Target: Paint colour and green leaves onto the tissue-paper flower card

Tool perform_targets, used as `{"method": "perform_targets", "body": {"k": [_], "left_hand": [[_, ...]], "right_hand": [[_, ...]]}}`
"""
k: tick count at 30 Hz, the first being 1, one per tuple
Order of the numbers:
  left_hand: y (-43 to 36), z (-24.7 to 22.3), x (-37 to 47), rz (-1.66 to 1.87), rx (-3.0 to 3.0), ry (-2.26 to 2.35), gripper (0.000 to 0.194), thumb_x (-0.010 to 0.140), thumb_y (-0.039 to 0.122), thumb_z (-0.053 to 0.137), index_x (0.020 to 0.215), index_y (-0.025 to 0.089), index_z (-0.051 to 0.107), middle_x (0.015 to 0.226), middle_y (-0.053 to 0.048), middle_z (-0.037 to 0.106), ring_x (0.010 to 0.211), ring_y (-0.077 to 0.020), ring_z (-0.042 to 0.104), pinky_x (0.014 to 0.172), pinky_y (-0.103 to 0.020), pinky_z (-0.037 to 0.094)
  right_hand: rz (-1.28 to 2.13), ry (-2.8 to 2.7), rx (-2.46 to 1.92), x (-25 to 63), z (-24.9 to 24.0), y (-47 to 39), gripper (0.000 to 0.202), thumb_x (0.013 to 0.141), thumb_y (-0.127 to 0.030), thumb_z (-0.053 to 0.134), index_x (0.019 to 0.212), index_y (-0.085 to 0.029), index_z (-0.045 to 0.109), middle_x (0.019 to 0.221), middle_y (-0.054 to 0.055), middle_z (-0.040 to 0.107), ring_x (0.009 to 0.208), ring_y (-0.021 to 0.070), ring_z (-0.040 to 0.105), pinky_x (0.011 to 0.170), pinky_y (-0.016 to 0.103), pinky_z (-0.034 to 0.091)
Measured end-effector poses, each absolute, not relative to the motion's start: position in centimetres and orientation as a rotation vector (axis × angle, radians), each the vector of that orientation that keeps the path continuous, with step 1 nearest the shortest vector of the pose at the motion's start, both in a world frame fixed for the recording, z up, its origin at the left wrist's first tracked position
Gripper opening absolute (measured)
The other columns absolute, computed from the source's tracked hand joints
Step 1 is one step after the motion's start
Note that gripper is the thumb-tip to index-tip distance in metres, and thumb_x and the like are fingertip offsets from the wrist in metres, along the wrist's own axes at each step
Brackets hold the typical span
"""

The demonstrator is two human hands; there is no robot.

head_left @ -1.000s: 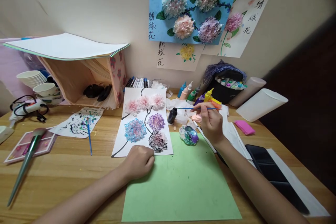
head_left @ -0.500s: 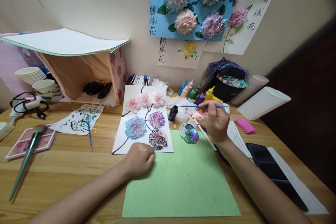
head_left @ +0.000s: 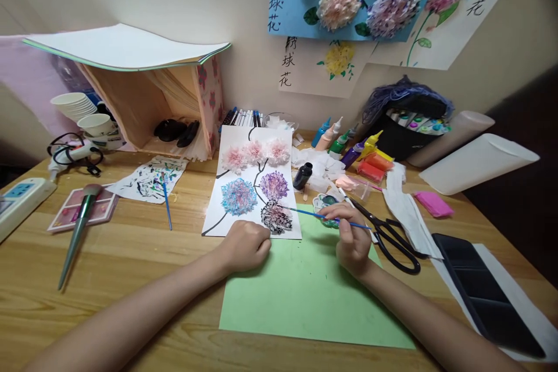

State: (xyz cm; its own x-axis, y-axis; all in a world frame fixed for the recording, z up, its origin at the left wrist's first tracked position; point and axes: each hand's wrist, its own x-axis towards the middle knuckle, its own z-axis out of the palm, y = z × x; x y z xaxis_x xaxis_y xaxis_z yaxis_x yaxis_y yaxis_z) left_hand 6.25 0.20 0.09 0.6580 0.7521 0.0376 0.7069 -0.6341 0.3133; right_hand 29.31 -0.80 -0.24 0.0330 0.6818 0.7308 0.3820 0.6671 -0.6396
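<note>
My right hand (head_left: 354, 238) pinches a thin blue paintbrush (head_left: 309, 213), its tip at the upper edge of the black-and-pink paper flower (head_left: 276, 218). That flower sits at the lower right of a white sheet (head_left: 213, 209) with pink, blue and purple flowers and dark painted branches. Curled into a fist, my left hand (head_left: 247, 246) rests on the sheet's lower edge; whether anything is inside its fingers is hidden. An open black bottle (head_left: 303, 176) stands right of the sheet. Partly behind my right hand lies a flower-shaped palette (head_left: 323, 202). Green paper (head_left: 314, 302) lies underneath.
Black scissors (head_left: 394, 244) and a dark folding case (head_left: 483, 290) lie to the right. Several paint bottles (head_left: 339, 142) stand at the back. On the left are a large makeup brush (head_left: 79, 232), a paint-smeared paper (head_left: 150, 181), a second blue brush (head_left: 167, 204) and a cardboard box (head_left: 209, 104).
My right hand has brought the brush from the black bottle's mouth down and left to the black-and-pink flower. My left fist stays at the sheet's edge. The camera view has shifted.
</note>
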Motion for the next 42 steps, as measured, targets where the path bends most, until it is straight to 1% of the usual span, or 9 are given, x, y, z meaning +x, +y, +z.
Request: {"method": "perform_targets", "body": {"k": [7,13,21,27,36,42], "left_hand": [[0.27,0.29,6.28,0.242,2.611,1.148,0.023,0.077,0.017,0.037,0.056,0.018,0.046,0.058,-0.003,0.058,0.054,-0.0152,0.05,0.053,-0.03,0.024],[0.29,0.19,6.26,0.218,2.604,1.154,0.023,0.077,0.017,0.038,0.056,0.017,0.048,0.058,-0.003,0.058,0.054,-0.015,0.05,0.053,-0.029,0.025],[0.32,0.21,6.28,0.242,2.612,1.152,0.023,0.077,0.017,0.037,0.056,0.018,0.047,0.058,-0.003,0.058,0.053,-0.0149,0.049,0.053,-0.03,0.025],[0.24,0.26,6.29,0.231,2.594,1.16,0.024,0.077,0.017,0.038,0.056,0.018,0.048,0.057,-0.002,0.057,0.053,-0.015,0.049,0.053,-0.029,0.026],[0.31,0.2,6.29,0.219,2.62,1.161,0.023,0.077,0.016,0.039,0.057,0.018,0.05,0.058,-0.002,0.059,0.053,-0.0143,0.048,0.053,-0.03,0.023],[0.29,0.14,6.32,0.235,2.613,1.154,0.023,0.077,0.016,0.038,0.056,0.017,0.048,0.058,-0.003,0.058,0.053,-0.0142,0.047,0.053,-0.03,0.022]], "right_hand": [[0.21,-1.608,-0.916,29.7,-0.6,-0.5,0.018,0.086,-0.02,0.038,0.081,-0.022,0.055,0.076,0.004,0.064,0.074,0.0204,0.058,0.068,0.038,0.045],[0.218,-1.63,-0.94,29.59,-0.78,-0.54,0.019,0.085,-0.019,0.038,0.081,-0.021,0.056,0.076,0.005,0.065,0.074,0.0206,0.058,0.069,0.039,0.045],[0.234,-1.646,-0.96,29.57,-0.76,-0.57,0.018,0.085,-0.017,0.039,0.083,-0.021,0.056,0.079,0.005,0.065,0.077,0.0207,0.058,0.071,0.039,0.045],[0.178,-1.661,-0.95,29.7,-0.74,-0.52,0.019,0.085,-0.017,0.038,0.083,-0.021,0.056,0.077,0.004,0.064,0.074,0.0204,0.057,0.069,0.04,0.045],[0.138,-1.619,-0.906,29.75,-0.57,-0.66,0.019,0.084,-0.018,0.038,0.08,-0.021,0.056,0.074,0.004,0.064,0.071,0.0199,0.058,0.066,0.038,0.045],[0.142,-1.668,-0.906,29.83,-0.68,-0.76,0.019,0.085,-0.018,0.037,0.081,-0.022,0.056,0.075,0.004,0.065,0.072,0.0205,0.058,0.067,0.039,0.045]]}}
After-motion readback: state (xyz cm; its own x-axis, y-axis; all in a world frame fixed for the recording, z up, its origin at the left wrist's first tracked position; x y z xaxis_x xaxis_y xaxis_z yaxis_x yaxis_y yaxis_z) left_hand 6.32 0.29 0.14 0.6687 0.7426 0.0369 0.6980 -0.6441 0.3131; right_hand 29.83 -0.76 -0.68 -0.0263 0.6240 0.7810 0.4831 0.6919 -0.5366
